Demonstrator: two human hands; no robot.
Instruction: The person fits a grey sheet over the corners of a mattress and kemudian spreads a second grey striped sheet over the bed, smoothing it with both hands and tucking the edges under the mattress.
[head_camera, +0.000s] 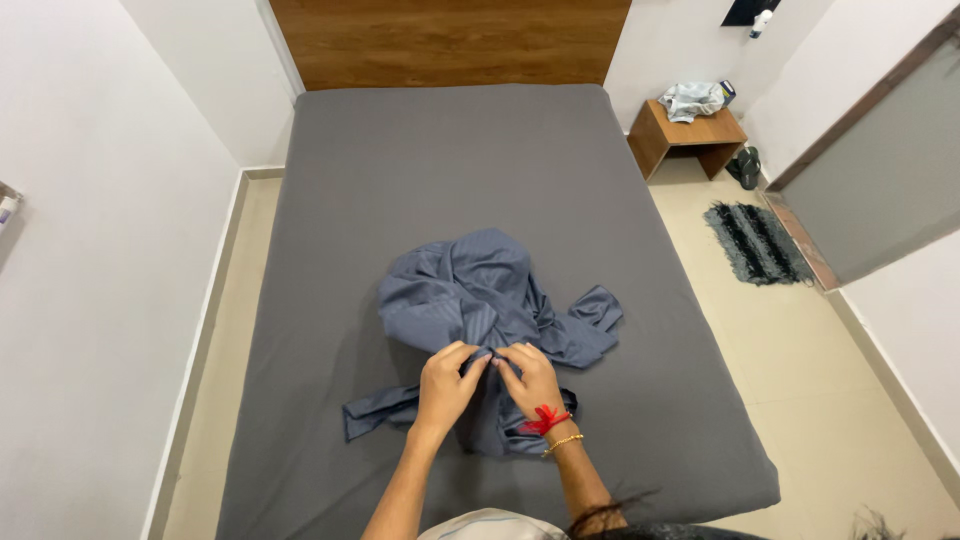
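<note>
A crumpled blue-grey striped shirt (480, 300) lies in the middle of a bed with a dark grey sheet (400, 170). My left hand (448, 382) and my right hand (530, 378) meet at the shirt's near edge, fingers pinching the fabric close together. The right wrist wears a red thread and a thin gold bangle. One sleeve trails out toward the lower left, another part spreads to the right.
A wooden headboard (450, 40) stands at the far end. A wooden bedside table (690, 135) with a light cloth on it sits at the right. A striped mat (755, 242) and sandals (747, 165) lie on the tiled floor. White walls close in on the left.
</note>
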